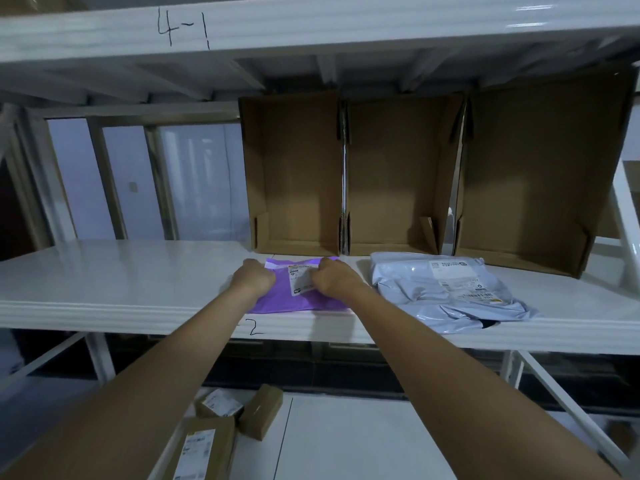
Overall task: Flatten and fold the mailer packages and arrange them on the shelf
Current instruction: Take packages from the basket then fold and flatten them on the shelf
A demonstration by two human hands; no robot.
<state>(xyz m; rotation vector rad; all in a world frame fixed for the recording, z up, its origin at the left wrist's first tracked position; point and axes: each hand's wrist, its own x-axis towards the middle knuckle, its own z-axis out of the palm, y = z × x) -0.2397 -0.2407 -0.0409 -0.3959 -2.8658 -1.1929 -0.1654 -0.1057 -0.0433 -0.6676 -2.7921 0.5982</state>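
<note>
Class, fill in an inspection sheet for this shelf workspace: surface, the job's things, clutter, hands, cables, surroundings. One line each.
Surface: white shelf, with "2" handwritten on its front edge.
Job's things: purple mailer lying flat at the front edge; grey mailer to its right, crumpled, overhanging the edge slightly.
Clutter: three open cardboard boxes standing side by side at the back, nothing seen inside.
Hands: left hand and right hand both curled on the purple mailer's far part.
Cables: nothing seen.
Surroundings: upper shelf marked "4-1"; small labelled parcels on a lower level.
</note>
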